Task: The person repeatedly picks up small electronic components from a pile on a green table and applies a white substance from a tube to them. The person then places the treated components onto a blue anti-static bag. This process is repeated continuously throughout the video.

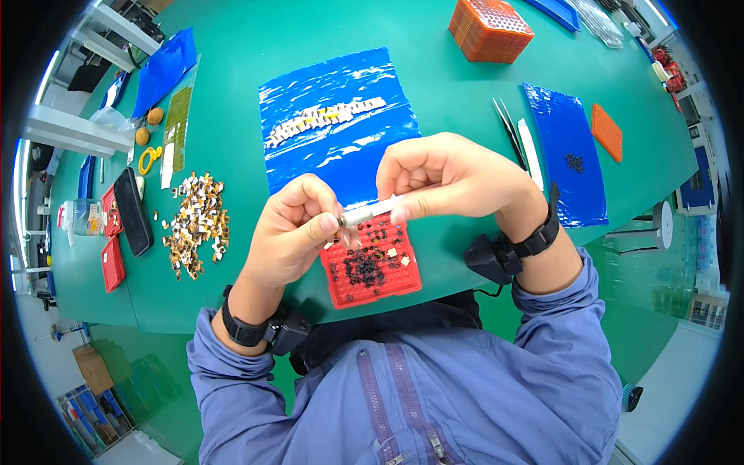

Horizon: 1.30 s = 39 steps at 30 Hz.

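Observation:
My left hand (pixel 298 231) is closed, thumb and forefinger pinching one end of a slim, whitish stick-like piece (pixel 358 215). A small dark bit shows by the left thumb tip. My right hand (pixel 443 180) pinches the piece's other, paler end. The piece's exact kind is too small to tell. Just below it lies a red tray (pixel 372 298) holding many small black parts (pixel 364 267) and a few cream ones. Beyond my hands, a row of small white and yellow parts (pixel 325 115) lies on a blue sheet (pixel 306 167).
Left lie a pile of small gold-and-white parts (pixel 195 225), a black case (pixel 133 211) and yellow scissors (pixel 147 160). Right are tweezers (pixel 508 128) and a blue sheet (pixel 570 194) with small black parts (pixel 574 162). An orange tray stack (pixel 488 35) stands at the far side.

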Each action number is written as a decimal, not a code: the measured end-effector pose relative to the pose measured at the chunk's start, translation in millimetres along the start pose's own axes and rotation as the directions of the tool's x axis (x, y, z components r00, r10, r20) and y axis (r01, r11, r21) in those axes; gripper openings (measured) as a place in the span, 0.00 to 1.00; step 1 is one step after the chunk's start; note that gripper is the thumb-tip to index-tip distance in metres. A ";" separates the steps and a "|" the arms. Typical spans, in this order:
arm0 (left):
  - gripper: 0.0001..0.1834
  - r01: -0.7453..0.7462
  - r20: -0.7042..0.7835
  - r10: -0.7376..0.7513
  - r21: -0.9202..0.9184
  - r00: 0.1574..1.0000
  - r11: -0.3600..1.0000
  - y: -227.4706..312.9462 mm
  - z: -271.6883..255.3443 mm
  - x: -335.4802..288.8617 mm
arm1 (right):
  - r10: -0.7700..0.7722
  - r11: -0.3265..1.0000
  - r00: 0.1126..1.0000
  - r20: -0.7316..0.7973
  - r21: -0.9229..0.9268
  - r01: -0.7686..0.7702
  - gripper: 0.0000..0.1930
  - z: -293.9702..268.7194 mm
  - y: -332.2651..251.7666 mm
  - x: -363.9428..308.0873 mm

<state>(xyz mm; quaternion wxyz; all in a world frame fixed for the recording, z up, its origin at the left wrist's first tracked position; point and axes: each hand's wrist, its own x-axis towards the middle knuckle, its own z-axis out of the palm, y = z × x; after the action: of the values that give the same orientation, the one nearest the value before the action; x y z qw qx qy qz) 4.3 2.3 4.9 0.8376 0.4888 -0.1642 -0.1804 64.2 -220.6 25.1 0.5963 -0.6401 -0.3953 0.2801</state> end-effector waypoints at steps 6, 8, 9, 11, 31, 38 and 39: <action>0.05 -0.013 0.038 0.016 -0.084 0.999 0.996 -3.0 -5.0 -1.7 | 0.114 0.993 0.991 0.072 0.008 -0.115 0.09 -2.1 -7.3 0.7; 0.07 -0.009 0.028 0.009 -0.021 1.000 1.000 -0.9 -0.1 0.3 | 0.078 0.997 0.996 0.052 0.000 -0.078 0.09 -1.8 -6.7 -1.1; 0.08 -0.007 0.017 0.007 0.015 1.000 1.000 -0.1 1.1 -0.1 | 0.146 0.989 0.988 0.056 0.020 -0.147 0.09 -1.6 -13.3 -0.4; 0.08 -0.012 0.010 0.011 0.013 1.000 1.000 -1.4 0.0 -1.6 | 0.211 0.977 0.975 0.073 0.015 -0.213 0.09 -1.6 -17.4 1.0; 0.04 0.259 0.100 -0.290 0.246 0.952 0.934 6.1 -1.8 -0.2 | 0.251 0.937 0.961 0.114 -0.279 -0.212 0.11 -21.5 5.3 -0.1; 0.04 0.150 -0.079 -0.129 0.402 0.989 0.903 22.1 -6.6 -2.2 | 0.041 0.987 0.962 -0.271 -0.140 -0.082 0.09 -30.8 27.3 7.5; 0.05 0.123 -0.099 -0.088 0.450 0.991 0.885 26.4 -5.8 -3.9 | 0.030 0.988 0.946 -0.322 -0.132 -0.076 0.09 -31.5 30.2 9.1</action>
<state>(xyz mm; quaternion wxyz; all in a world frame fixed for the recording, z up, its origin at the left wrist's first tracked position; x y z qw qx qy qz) 7.3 20.6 25.0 0.6947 0.6857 -0.1431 -0.1635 100.3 -229.3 0.6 0.5972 -0.7284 -0.2954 0.1599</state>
